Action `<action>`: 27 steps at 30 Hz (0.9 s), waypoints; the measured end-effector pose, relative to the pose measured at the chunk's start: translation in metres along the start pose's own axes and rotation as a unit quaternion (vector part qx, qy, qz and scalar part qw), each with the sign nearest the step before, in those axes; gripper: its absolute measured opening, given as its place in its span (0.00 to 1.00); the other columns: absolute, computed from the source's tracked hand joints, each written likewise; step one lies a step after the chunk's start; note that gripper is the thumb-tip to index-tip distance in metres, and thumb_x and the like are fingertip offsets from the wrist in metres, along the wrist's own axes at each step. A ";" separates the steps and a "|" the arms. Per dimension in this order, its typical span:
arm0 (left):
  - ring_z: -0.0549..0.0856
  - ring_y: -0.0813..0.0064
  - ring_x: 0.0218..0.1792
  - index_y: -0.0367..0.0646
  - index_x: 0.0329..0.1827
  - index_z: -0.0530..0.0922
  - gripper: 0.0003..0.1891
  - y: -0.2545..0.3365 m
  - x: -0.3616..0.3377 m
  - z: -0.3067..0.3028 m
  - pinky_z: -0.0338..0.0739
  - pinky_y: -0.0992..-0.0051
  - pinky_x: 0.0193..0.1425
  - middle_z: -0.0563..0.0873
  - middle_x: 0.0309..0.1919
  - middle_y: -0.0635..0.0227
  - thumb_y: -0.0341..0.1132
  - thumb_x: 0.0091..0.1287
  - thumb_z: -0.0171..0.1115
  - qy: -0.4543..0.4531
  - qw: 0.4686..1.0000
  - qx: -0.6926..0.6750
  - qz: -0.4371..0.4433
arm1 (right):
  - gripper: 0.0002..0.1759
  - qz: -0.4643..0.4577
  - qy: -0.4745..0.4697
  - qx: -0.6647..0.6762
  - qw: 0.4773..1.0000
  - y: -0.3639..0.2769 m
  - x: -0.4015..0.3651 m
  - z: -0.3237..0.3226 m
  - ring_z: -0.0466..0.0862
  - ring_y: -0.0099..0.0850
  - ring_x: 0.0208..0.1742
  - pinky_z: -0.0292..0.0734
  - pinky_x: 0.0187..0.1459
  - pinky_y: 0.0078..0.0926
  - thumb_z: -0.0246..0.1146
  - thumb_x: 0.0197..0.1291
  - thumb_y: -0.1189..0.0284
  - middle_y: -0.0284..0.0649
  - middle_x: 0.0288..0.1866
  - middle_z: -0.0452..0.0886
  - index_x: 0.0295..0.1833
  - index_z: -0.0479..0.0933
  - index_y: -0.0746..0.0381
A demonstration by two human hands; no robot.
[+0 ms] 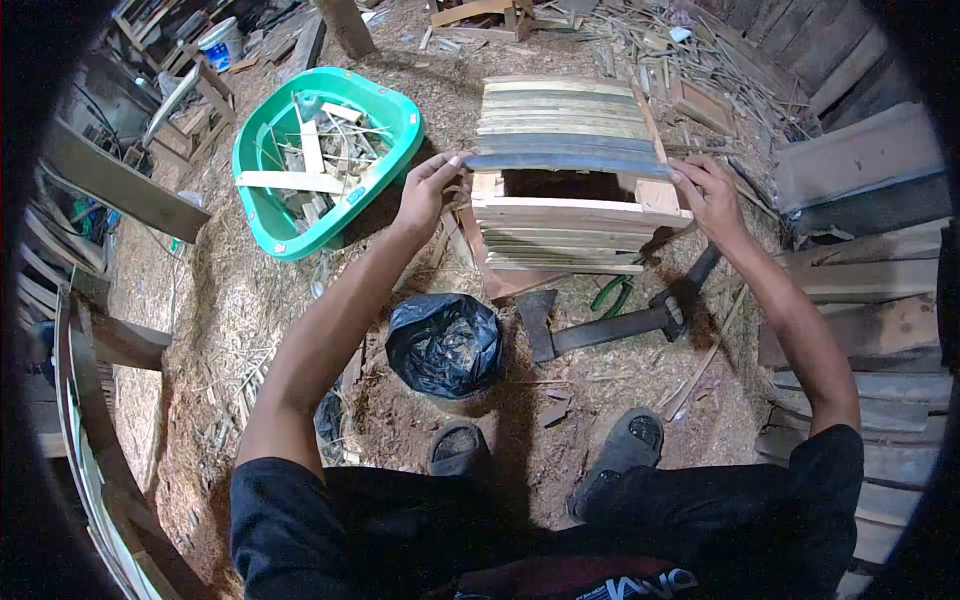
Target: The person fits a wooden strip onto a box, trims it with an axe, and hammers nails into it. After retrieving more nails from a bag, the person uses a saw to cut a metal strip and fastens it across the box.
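A thin dark grey wooden slat [565, 163] spans the top of a slatted wooden crate [560, 110]. My left hand [435, 190] pinches the slat's left end between thumb and fingers. At the opposite end, my right hand [708, 192] grips the slat in the same way. Below the slat a dark gap [570, 186] opens into the crate, with pale slats [565, 215] on its near side. Weathered slats cover the far side.
An axe [540, 325], a hammer [680, 300] and green-handled pliers [610, 297] lie before the crate. A black plastic bag [445, 345] stands near my feet. Wood scraps fill a green basin [410, 125] to the left. Boards line the right side.
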State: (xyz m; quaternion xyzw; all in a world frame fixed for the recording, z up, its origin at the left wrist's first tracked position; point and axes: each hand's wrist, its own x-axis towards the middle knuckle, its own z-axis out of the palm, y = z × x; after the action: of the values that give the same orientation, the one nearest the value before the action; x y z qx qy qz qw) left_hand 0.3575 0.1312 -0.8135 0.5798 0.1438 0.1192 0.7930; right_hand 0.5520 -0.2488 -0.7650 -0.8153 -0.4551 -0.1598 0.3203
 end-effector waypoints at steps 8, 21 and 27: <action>0.78 0.86 0.31 0.45 0.47 0.77 0.09 0.008 0.014 -0.005 0.76 0.82 0.34 0.80 0.33 0.74 0.40 0.76 0.55 -0.047 0.997 0.056 -0.005 | 0.13 0.008 -0.018 -0.020 1.000 -0.003 0.000 -0.003 0.83 0.38 0.47 0.76 0.51 0.30 0.65 0.65 0.73 0.45 0.44 0.83 0.52 0.84 0.66; 0.78 0.86 0.31 0.45 0.51 0.79 0.14 -0.018 0.000 0.017 0.74 0.81 0.35 0.80 0.32 0.77 0.44 0.78 0.53 0.044 0.994 0.017 0.096 | 0.12 0.019 0.017 -0.004 1.000 -0.003 0.000 0.003 0.84 0.38 0.44 0.76 0.47 0.31 0.66 0.64 0.69 0.42 0.42 0.84 0.49 0.86 0.62; 0.83 0.83 0.38 0.42 0.53 0.78 0.11 -0.016 -0.001 0.016 0.78 0.81 0.40 0.85 0.38 0.72 0.36 0.73 0.63 0.037 0.993 0.049 0.105 | 0.12 0.027 0.006 0.003 1.000 -0.006 0.001 -0.001 0.84 0.37 0.43 0.77 0.47 0.31 0.67 0.63 0.68 0.42 0.41 0.84 0.49 0.86 0.62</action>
State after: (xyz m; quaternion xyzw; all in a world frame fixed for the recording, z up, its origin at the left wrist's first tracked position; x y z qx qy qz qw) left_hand 0.3632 0.1116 -0.8244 0.6252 0.1169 0.2157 0.7409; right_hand 0.5481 -0.2464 -0.7615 -0.8253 -0.4313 -0.1551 0.3298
